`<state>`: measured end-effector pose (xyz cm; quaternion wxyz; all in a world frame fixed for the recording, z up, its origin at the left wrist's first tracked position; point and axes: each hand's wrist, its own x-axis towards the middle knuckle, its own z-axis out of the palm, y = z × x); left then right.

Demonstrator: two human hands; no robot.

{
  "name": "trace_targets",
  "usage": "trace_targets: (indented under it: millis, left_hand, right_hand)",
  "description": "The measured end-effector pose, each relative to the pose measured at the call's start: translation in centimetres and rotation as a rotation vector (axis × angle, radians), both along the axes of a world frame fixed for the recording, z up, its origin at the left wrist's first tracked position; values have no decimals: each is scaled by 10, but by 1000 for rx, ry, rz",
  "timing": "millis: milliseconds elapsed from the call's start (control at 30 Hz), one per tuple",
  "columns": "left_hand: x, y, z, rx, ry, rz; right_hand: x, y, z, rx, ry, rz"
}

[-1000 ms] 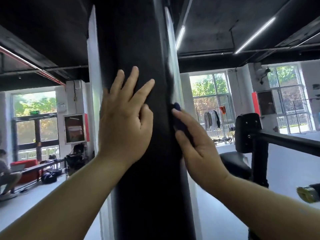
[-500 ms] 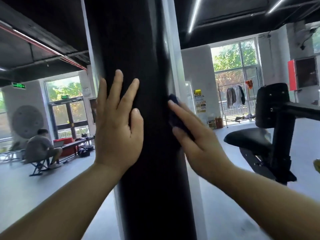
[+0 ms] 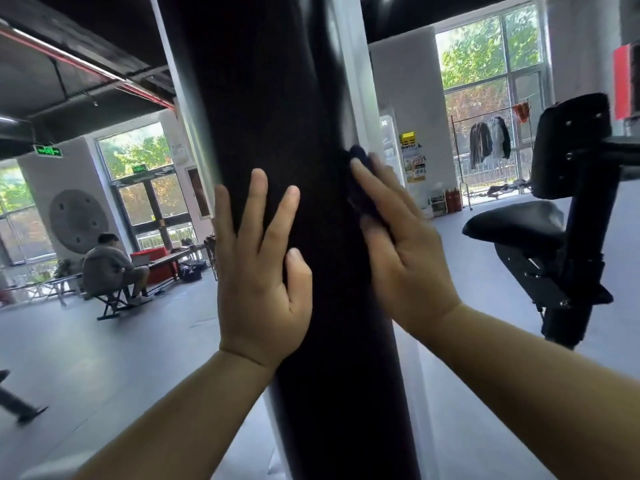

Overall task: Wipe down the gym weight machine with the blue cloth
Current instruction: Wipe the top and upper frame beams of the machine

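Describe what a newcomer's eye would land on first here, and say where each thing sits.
A broad black column of the weight machine fills the centre. The left hand lies flat on its front, while the right hand presses a dark blue cloth against its right edge. A black padded seat stands at far right.

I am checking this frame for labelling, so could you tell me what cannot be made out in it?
Blue cloth: head view, mostly hidden under the right hand; only a dark edge shows.
Black column: top and base cut off by the frame edges.
Left hand: its palm is hidden against the column.
Wall posters: print too small to read.
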<state>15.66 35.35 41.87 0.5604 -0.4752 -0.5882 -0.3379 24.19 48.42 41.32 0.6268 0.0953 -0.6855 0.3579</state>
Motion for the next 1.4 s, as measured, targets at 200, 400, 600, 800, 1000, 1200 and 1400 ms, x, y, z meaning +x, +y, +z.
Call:
trace_targets:
  millis: [200, 400, 600, 800, 1000, 1200, 1400]
  left_hand:
    - [0, 0, -1, -17, 12, 9]
    - [-1, 1, -3, -75, 131, 90]
    - [1, 1, -4, -80, 136, 77]
    - [1, 1, -4, -92, 143, 116]
    - [-1, 0, -3, -114, 168, 151]
    - [0, -2, -7, -227, 428, 236]
    - [1, -5, -9, -321, 498, 257]
  right_hand:
    - [-8, -17, -32, -95, 53, -83]
    - [6, -19, -78, -128, -56, -58]
    - [1, -24, -15, -260, 118, -98]
    - [10, -45, -116, -72, 15, -204]
    - [2, -26, -42, -311, 29, -59]
    - [8, -55, -155, -294, -111, -180]
    - [9, -43, -90, -409, -87, -106]
